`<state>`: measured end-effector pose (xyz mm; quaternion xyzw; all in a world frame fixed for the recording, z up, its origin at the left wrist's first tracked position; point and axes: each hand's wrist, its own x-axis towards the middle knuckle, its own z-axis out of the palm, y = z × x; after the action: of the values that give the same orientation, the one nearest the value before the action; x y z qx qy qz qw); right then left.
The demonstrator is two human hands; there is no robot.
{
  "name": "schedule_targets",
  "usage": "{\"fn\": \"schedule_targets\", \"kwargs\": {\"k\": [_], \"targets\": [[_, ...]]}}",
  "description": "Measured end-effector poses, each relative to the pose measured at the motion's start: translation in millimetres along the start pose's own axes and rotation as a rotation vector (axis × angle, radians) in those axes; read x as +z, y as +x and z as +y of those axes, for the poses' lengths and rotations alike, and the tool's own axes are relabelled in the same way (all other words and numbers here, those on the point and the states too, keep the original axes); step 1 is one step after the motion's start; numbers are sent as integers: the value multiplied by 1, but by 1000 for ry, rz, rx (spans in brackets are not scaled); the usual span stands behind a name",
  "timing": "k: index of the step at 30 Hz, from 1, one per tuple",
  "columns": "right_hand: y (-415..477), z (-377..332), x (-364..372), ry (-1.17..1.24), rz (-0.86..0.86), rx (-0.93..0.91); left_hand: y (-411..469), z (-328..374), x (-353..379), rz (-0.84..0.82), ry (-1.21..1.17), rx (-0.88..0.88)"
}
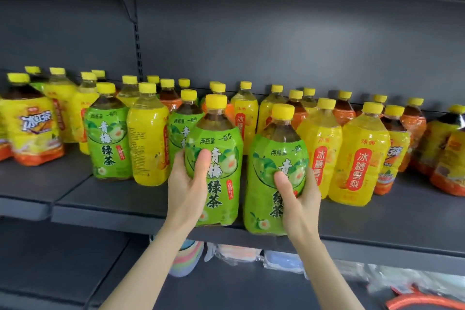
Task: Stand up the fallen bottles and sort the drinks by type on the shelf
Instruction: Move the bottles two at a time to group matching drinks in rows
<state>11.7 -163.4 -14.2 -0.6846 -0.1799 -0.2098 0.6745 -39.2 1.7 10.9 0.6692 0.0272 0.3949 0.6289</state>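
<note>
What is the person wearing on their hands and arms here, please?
Nothing shows: the left hand and right hand are bare, without gloves, visible rings or a watch, and both forearms are bare to the frame's lower edge, with no sleeve in view.

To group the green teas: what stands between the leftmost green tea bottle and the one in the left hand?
Head view: a yellow-label bottle in front, and a third green tea bottle further back.
</note>
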Motion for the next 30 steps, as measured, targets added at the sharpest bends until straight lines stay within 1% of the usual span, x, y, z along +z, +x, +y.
{"fn": "schedule_targets", "kwargs": {"k": [3, 8, 12, 16, 23, 30], "targets": [[-1, -9, 41, 53, -46, -14, 13, -6, -40, 59, 23, 13], [-13, -9, 113, 129, -73, -8, 39, -21, -111, 162, 105, 21], [-25, -12, 168, 106, -7, -10, 66, -34, -166, 140, 93, 24], [-32, -10, 209, 39, 81, 18, 92, -47, -198, 84, 102, 35], [-36, -15, 229, -49, 211, 23, 119, -66, -219, -3, 75, 33], [-33, -12, 233, -101, 296, 11, 137, -76, -220, -36, 76, 55]]}}
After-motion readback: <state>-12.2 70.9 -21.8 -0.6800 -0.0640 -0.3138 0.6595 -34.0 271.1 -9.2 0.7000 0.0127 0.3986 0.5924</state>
